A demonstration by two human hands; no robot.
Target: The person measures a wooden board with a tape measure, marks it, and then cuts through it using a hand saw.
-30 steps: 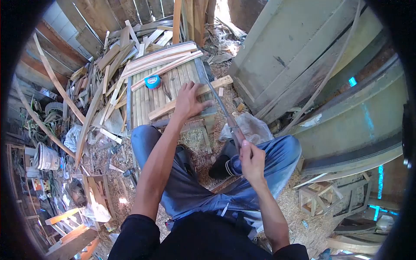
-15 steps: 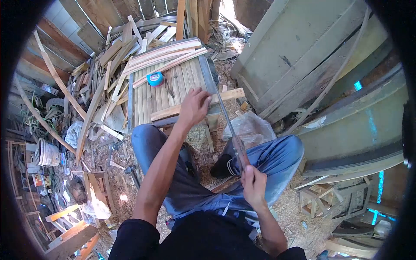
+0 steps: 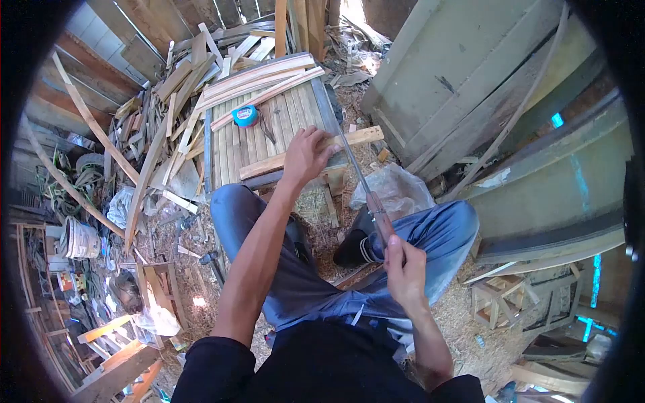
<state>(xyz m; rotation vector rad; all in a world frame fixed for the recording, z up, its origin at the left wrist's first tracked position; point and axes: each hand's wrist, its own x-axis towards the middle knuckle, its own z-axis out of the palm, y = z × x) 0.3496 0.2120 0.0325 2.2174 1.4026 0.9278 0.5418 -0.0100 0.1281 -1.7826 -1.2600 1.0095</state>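
A narrow wooden strip (image 3: 269, 165) lies across the near edge of the slatted wooden table (image 3: 228, 151), and its right end sticks out past the corner. My left hand (image 3: 307, 156) is closed on this strip, close to the blade. In my right hand (image 3: 405, 269) is the brown handle of a long, thin saw (image 3: 376, 209). The saw's blade crosses the strip just right of my left hand. A blue tape measure (image 3: 244, 116) and a dark slender tool (image 3: 267, 127) lie farther back on the table, beside long pale strips (image 3: 259, 80).
Scrap wood (image 3: 181, 84) is piled left of the table. A clear plastic bag (image 3: 393, 190) lies on the shavings-covered floor at the table's right. Large wooden panels (image 3: 463, 80) lean on the right. A hammer (image 3: 213, 263) lies left of my legs.
The whole view has shifted slightly. My left hand remains at the strip, and the saw remains across it in my right hand, with its handle a little lower along the view.
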